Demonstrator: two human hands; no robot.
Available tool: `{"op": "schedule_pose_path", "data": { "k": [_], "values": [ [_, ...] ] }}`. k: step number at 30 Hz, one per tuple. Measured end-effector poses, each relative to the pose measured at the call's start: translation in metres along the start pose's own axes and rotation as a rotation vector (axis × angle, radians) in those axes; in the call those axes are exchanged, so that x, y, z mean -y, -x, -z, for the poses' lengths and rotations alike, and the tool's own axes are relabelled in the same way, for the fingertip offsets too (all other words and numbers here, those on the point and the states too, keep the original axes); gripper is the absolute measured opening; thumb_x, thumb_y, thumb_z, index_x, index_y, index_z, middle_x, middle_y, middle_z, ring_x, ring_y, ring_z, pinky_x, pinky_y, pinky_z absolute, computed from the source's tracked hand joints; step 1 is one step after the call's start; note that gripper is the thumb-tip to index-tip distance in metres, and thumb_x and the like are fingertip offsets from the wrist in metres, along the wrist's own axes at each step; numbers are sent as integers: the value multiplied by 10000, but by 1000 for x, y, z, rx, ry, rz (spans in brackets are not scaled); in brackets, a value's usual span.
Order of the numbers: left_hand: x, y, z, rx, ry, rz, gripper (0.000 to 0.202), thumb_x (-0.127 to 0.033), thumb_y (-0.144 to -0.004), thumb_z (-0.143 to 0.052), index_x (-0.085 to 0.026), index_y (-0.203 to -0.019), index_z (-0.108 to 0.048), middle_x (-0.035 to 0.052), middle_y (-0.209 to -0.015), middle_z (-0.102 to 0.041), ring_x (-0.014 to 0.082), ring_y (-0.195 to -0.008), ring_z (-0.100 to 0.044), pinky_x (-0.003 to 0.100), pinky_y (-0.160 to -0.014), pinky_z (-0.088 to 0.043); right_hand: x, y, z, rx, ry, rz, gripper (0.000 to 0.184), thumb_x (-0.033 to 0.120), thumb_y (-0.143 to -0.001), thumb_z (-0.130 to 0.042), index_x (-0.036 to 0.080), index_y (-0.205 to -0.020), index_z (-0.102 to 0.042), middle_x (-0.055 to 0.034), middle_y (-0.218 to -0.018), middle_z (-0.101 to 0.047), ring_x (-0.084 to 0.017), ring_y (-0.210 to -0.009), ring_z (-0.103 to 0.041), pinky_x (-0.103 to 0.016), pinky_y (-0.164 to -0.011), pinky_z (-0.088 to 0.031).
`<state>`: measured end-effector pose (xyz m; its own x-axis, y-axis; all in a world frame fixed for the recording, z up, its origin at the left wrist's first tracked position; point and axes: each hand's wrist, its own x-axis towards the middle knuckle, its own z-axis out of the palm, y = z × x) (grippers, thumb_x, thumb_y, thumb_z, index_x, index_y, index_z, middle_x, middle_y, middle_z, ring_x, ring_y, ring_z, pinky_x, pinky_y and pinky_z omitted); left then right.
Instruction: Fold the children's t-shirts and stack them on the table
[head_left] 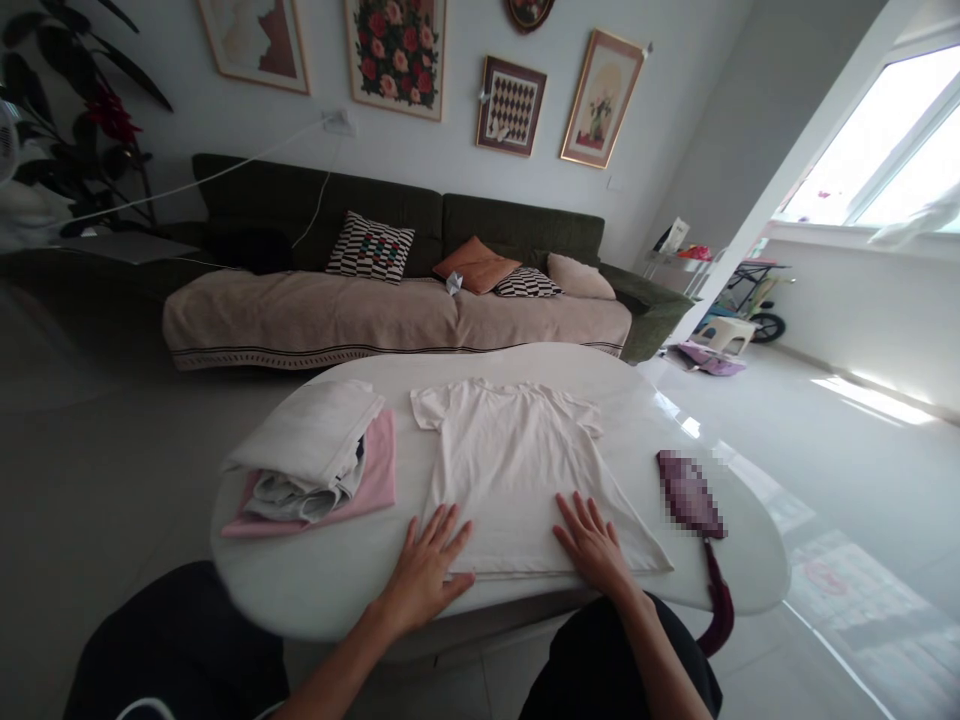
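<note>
A white T-shirt (pixel 517 470) lies spread out on the white table (pixel 330 590), its collar toward the sofa and its hem toward me. My left hand (pixel 431 565) rests at the hem's left corner, fingers spread, part on the shirt and part at its edge. Flat on the lower right of the shirt lies my right hand (pixel 591 540), with its fingers apart. Neither hand grips anything. Left of the shirt is a pile of folded clothes, with a white garment (pixel 315 430) over grey cloth (pixel 300 497) and a pink one (pixel 381 470) underneath.
A dark red item (pixel 688 495), blurred out, lies at the table's right, with a dark red strap (pixel 720 600) hanging over the edge. Beyond the table stands a green sofa (pixel 517 215) with cushions. My knees (pixel 187 640) are close to the table's near edge.
</note>
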<state>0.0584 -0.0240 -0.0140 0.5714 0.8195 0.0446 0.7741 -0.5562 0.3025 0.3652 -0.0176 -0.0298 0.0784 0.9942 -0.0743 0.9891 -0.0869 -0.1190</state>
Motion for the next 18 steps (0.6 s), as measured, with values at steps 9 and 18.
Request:
{"op": "schedule_pose_path", "data": {
  "k": [9, 18],
  "values": [
    [-1, 21, -3, -94, -58, -85, 654, -576, -816, -351, -334, -1370, -103, 46, -1453, -140, 285, -1309, -186, 551, -990, -245, 7, -18, 24, 120, 31, -60, 566, 507, -854, -283, 287, -1371, -225, -58, -1449, -158, -273, -1320, -113, -524, -970, -258],
    [11, 18, -20, -201, -165, -240, 678, -582, -790, -398, -282, -1368, -207, 69, -1404, -303, 256, -1258, -309, 476, -983, -277, 157, -137, 55, 126, -160, 329, 636, 484, -868, -288, 117, -1380, -202, -125, -1448, -123, -216, -1331, -73, -398, -1025, -199]
  ]
}}
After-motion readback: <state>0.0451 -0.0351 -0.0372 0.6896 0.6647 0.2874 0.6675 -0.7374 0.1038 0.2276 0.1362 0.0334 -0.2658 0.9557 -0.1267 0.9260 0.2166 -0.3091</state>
